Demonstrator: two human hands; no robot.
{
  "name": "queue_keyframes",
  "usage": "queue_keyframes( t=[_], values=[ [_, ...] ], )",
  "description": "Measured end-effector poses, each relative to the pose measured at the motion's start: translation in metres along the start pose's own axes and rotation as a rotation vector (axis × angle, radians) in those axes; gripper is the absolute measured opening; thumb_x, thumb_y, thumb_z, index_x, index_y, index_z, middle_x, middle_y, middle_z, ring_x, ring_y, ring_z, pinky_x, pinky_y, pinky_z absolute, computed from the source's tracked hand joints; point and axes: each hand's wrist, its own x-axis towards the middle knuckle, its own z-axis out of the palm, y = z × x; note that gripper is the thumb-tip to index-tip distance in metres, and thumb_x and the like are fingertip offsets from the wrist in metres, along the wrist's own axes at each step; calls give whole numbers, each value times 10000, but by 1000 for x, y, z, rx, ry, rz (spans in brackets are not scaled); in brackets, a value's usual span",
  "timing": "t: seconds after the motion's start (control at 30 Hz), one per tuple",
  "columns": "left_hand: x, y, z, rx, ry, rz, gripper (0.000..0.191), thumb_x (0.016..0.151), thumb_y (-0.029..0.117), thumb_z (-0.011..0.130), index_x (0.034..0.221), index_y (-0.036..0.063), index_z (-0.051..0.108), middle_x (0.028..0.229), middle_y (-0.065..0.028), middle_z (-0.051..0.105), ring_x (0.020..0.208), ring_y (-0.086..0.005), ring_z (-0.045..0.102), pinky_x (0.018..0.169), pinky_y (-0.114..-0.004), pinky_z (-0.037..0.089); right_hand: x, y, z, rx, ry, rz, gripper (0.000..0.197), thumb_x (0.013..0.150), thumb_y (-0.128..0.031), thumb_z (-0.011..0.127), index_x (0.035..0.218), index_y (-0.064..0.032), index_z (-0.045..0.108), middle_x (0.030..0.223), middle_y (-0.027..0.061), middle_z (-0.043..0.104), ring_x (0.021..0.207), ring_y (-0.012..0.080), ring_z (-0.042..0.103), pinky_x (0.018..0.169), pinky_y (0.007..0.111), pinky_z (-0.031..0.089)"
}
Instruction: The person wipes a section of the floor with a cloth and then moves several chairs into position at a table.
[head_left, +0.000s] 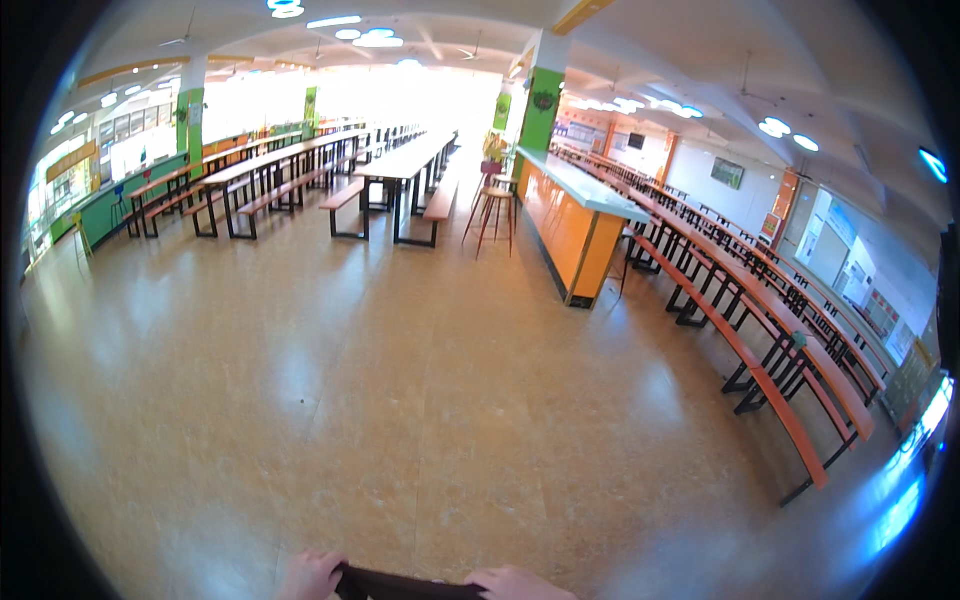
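Note:
Low at the picture's bottom edge, my left hand (313, 574) has its fingers curled around one end of a dark strip of what looks like fabric (409, 585). My right hand (516, 583) grips the other end, so the strip spans between both hands with a slight sag. The picture's edge cuts off its lower part, and I cannot tell what the whole item is. Beyond the hands lies a glossy tan floor (420, 390).
An orange counter with a pale top (559, 225) stands ahead to the right, stools (495, 206) beside it. Long tables (405, 165) with benches (341, 196) run into the distance. At the right, a red-orange bench (742, 349) reaches nearer. Green pillars (540, 109) rise behind.

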Motion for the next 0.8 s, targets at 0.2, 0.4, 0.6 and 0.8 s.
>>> queue_keyframes(
  t=[0.2,0.4,0.6,0.8],
  values=[
    [210,16,-21,154,61,384,87,704,119,592,785,108,564,706,-43,600,713,-224,603,655,-341,452,112,113,-83,-65,151,19,220,794,-137,524,999,-76,576,898,144,632,840,333,606,729,411,482],
    [422,22,-2,104,-41,532,99,702,96,583,799,88,563,710,-45,584,732,-232,596,692,-341,465,212,215,-183,-17,178,271,198,756,-66,579,953,-78,589,904,137,630,840,339,598,712,417,479],
    [596,-10,-2,83,-186,405,157,649,86,629,798,83,579,731,-58,605,759,-233,600,710,-350,466,355,311,-278,-54,228,133,144,760,-59,562,901,-74,587,828,133,621,753,341,596,654,435,470],
    [721,-53,-26,-24,-8,218,173,657,58,622,826,72,586,741,-70,613,731,-260,595,675,-368,459,514,357,-373,-187,79,-60,189,754,-33,531,933,-79,565,836,112,607,807,276,597,682,368,446]
  ],
)
